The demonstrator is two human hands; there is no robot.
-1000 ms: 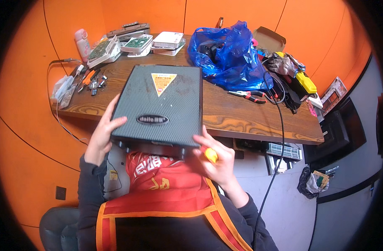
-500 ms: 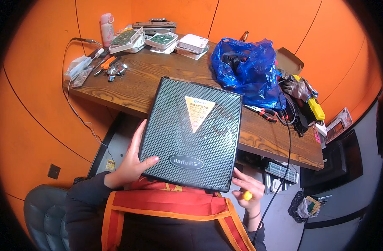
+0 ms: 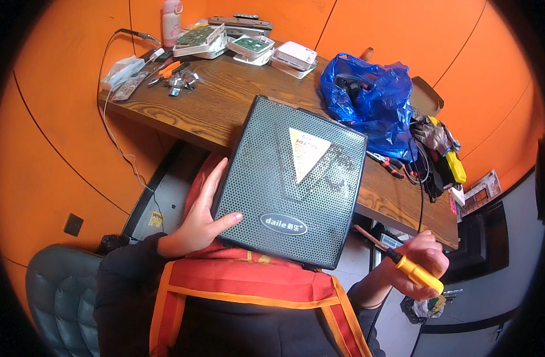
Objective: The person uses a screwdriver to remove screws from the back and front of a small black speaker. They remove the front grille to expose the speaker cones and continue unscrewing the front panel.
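Observation:
A black boxy speaker (image 3: 266, 178) with a perforated metal grille stands tilted on my lap, its upper part in front of the table edge. A pale triangular sticker (image 3: 307, 152) and an oval badge sit on the grille. My left hand (image 3: 198, 223) grips the speaker's left edge, thumb on the front, fingers along the side. To the right of the speaker, my right hand (image 3: 424, 256) is closed round a screwdriver (image 3: 416, 276) with a yellow handle, black collar and reddish shaft. The shaft's tip points up and left, near the speaker's lower right side.
On the wooden table (image 3: 225, 89) lie opened white cases with green circuit boards (image 3: 251, 44), a blue plastic bag (image 3: 370, 101), red-black pliers (image 3: 391, 166) and gloves (image 3: 433, 134). A black cable (image 3: 421, 202) hangs by my right hand. A dark padded chair (image 3: 61, 291) stands at left.
My right hand has moved right and away from the speaker's corner, bringing the screwdriver into full view. The speaker has shifted right in the picture and tilted slightly clockwise, my left hand still on it.

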